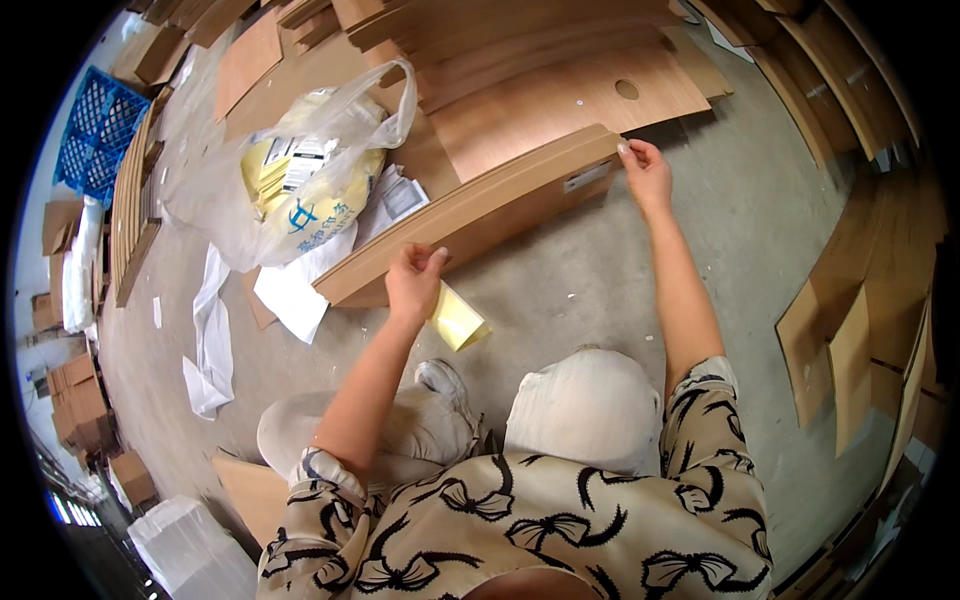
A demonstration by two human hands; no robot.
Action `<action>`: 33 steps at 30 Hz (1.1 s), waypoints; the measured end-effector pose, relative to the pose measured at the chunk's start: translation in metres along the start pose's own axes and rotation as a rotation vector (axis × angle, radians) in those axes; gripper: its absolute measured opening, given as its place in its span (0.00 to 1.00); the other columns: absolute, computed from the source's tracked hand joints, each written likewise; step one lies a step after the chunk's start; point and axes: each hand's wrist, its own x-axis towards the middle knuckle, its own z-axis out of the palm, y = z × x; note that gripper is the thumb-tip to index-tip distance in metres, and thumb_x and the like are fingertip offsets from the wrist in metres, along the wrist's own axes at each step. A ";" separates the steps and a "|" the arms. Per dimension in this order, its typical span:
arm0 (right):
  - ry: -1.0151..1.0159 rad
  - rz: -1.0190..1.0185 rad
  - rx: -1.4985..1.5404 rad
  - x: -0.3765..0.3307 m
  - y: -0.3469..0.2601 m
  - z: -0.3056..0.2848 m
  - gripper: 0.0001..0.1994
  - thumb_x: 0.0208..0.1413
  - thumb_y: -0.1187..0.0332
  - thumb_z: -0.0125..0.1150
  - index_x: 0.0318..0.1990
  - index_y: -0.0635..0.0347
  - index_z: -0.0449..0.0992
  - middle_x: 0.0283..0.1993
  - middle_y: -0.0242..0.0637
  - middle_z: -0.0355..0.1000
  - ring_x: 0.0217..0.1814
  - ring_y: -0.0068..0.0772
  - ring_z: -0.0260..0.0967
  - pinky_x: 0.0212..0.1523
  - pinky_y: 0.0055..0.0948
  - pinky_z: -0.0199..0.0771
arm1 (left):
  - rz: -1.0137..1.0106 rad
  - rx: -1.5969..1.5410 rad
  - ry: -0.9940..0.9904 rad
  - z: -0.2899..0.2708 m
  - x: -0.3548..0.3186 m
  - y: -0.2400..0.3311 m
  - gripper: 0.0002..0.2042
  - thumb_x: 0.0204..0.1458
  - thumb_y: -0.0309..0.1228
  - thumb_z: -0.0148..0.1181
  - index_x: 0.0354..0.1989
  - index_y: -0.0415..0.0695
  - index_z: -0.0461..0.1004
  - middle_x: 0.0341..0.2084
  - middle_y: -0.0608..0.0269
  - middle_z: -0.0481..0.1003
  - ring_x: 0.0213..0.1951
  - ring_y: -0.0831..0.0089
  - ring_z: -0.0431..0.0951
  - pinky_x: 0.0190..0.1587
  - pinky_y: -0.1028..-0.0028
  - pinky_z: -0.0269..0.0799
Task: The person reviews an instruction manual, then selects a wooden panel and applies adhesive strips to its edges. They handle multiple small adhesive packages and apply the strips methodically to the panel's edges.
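Note:
A long, narrow brown cardboard carton (480, 207) stands slantwise in front of me, with a small pale label (587, 178) near its right end. At that end's upper corner, the fingers of my right hand (650, 178) are closed in a pinch. My left hand (413, 287) is by the front face toward the left end, its thumb and forefinger pressed together. From beneath its palm sticks out a folded yellow sheet (459, 319), apparently held in the curled fingers, which are partly hidden.
Behind the carton, a clear plastic bag (335, 205) holds yellow printed sheets, with white papers (300, 290) beside it. Large cardboard sheets (560, 120) lie beyond. Folded cardboard (840, 350) stands at right. A blue plastic crate (100, 135) is far left. My knees are close below my hands.

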 end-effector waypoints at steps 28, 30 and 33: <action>-0.102 0.546 0.079 -0.077 -0.013 -0.038 0.33 0.45 0.79 0.58 0.59 0.61 0.51 0.47 0.44 0.63 0.38 0.33 0.68 0.30 0.30 0.74 | -0.416 -0.767 -0.474 -0.057 0.031 0.056 0.08 0.53 0.31 0.55 0.36 0.41 0.71 0.16 0.64 0.73 0.13 0.77 0.71 0.13 0.78 0.69; -0.138 0.587 -0.011 -0.087 0.008 -0.045 0.35 0.44 0.80 0.58 0.61 0.61 0.49 0.49 0.45 0.63 0.41 0.37 0.68 0.31 0.33 0.74 | -0.388 -0.824 -0.364 -0.042 0.034 0.044 0.06 0.52 0.31 0.56 0.32 0.41 0.72 0.14 0.67 0.70 0.13 0.77 0.70 0.14 0.76 0.70; -0.177 0.699 0.019 -0.104 0.048 -0.058 0.37 0.44 0.78 0.59 0.62 0.62 0.48 0.52 0.46 0.63 0.47 0.43 0.67 0.37 0.37 0.73 | -0.384 -0.831 -0.240 -0.011 0.028 0.039 0.08 0.50 0.32 0.59 0.25 0.42 0.72 0.14 0.67 0.69 0.14 0.77 0.68 0.16 0.76 0.65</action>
